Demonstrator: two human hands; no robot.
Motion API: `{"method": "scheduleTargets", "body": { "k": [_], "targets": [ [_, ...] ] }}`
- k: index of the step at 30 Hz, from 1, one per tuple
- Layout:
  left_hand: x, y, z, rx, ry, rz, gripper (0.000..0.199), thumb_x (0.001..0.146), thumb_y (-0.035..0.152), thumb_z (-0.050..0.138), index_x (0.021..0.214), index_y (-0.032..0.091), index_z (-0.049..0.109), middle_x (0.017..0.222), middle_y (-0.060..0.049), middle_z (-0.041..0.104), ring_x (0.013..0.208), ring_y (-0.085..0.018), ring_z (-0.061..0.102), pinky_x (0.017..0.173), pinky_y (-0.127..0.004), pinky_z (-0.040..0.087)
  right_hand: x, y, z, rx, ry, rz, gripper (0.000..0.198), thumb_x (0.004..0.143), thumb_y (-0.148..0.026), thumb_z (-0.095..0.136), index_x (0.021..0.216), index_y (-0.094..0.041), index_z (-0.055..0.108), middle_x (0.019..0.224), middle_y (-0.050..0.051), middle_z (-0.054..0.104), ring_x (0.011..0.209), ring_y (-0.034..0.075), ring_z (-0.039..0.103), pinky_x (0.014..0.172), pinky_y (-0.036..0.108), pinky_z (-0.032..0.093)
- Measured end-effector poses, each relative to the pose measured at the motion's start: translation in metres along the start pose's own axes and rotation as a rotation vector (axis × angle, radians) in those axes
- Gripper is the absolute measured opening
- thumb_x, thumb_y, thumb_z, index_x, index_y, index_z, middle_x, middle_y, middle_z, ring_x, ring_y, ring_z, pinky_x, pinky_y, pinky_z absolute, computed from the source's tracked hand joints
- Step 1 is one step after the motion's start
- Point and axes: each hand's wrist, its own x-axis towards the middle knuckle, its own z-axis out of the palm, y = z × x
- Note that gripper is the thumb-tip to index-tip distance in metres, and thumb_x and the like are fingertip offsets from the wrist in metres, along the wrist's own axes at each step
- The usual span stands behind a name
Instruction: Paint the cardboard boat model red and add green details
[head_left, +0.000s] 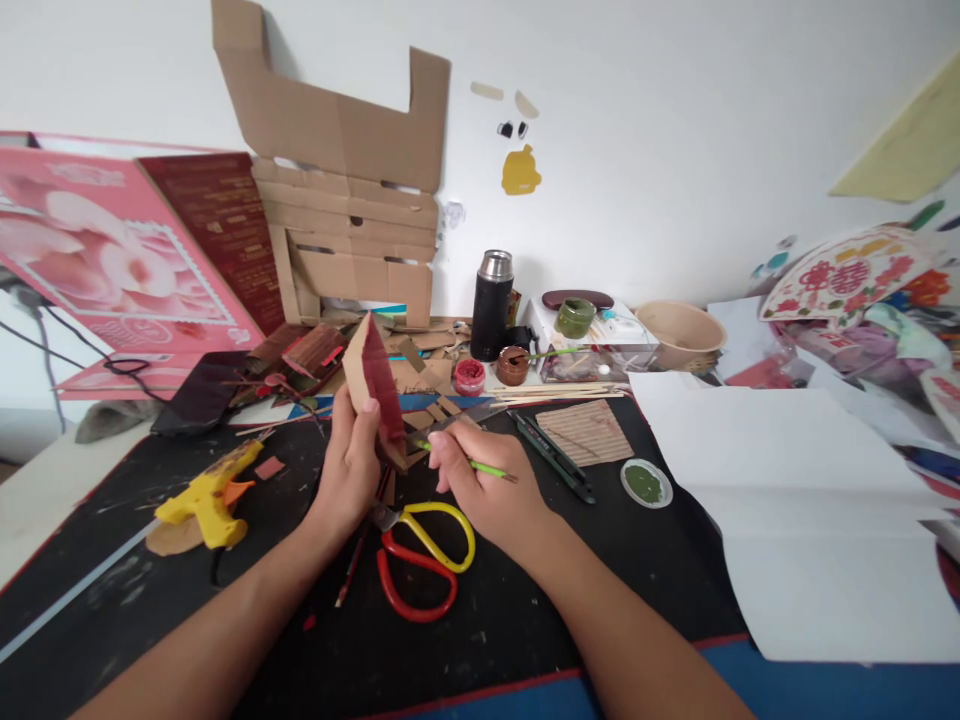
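My left hand (pixel 351 455) is closed around a small cardboard piece (pixel 361 375), held up and tilted, with dark red paint on the side facing right. In my right hand (pixel 484 475) a thin green paintbrush (pixel 489 469) is pinched, its tip end pointing left at the lower part of the cardboard piece. Whether the bristles touch it I cannot tell. Below the hands lie scissors (pixel 416 605) with one red and one yellow handle, their blades partly hidden. A second slim brush (pixel 351 565) rests on the black mat left of them.
A yellow glue gun (pixel 214 495) lies at left. Right of my hands are a dark green utility knife (pixel 553 458), corrugated cardboard (pixel 589 432) and a lid of green paint (pixel 646 484). Paint jars (pixel 469 376) and a black thermos (pixel 492 310) stand behind; white paper (pixel 757 470) covers the right.
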Motion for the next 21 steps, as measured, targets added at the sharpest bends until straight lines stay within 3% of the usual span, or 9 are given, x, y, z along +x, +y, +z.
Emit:
{"method": "scheduleTargets", "body": {
  "k": [5, 12, 18, 21],
  "targets": [
    [0.0024, -0.0023, -0.0021, -0.009, 0.046, -0.025, 0.060, 0.106, 0.071, 0.046, 0.134, 0.021, 0.063, 0.137, -0.013, 0.071, 0.130, -0.033, 0.064, 0.118, -0.047, 0.049, 0.0004, 0.0053, -0.0019, 0.068, 0.098, 0.047, 0.045, 0.116, -0.049, 0.048, 0.081, -0.025, 0.063, 0.059, -0.002, 0.066, 0.055, 0.015, 0.070, 0.063, 0.027, 0.053],
    [0.0008, -0.0021, -0.0023, -0.006, 0.030, -0.023, 0.060, 0.105, 0.073, 0.047, 0.133, 0.023, 0.064, 0.130, -0.011, 0.073, 0.123, -0.032, 0.067, 0.112, -0.045, 0.053, -0.0005, -0.0018, 0.0017, 0.090, -0.026, 0.043, 0.051, 0.116, -0.057, 0.047, 0.082, -0.024, 0.064, 0.059, -0.002, 0.066, 0.055, 0.015, 0.071, 0.063, 0.027, 0.054],
    [0.0030, -0.0035, -0.0041, 0.001, 0.079, -0.045, 0.058, 0.109, 0.067, 0.046, 0.136, 0.019, 0.064, 0.134, -0.014, 0.072, 0.128, -0.033, 0.064, 0.118, -0.048, 0.049, 0.0000, 0.0046, 0.0013, 0.150, 0.083, 0.102, 0.055, 0.115, -0.065, 0.045, 0.080, -0.025, 0.062, 0.056, -0.004, 0.062, 0.051, 0.015, 0.070, 0.058, 0.026, 0.053],
    [0.0023, -0.0040, -0.0031, -0.006, 0.040, -0.029, 0.056, 0.108, 0.067, 0.045, 0.131, 0.020, 0.065, 0.130, -0.013, 0.073, 0.123, -0.032, 0.066, 0.115, -0.047, 0.051, -0.0007, 0.0018, 0.0025, 0.156, 0.032, 0.057, 0.054, 0.115, -0.062, 0.044, 0.082, -0.025, 0.063, 0.059, -0.002, 0.065, 0.053, 0.015, 0.070, 0.060, 0.026, 0.054]
  ]
}}
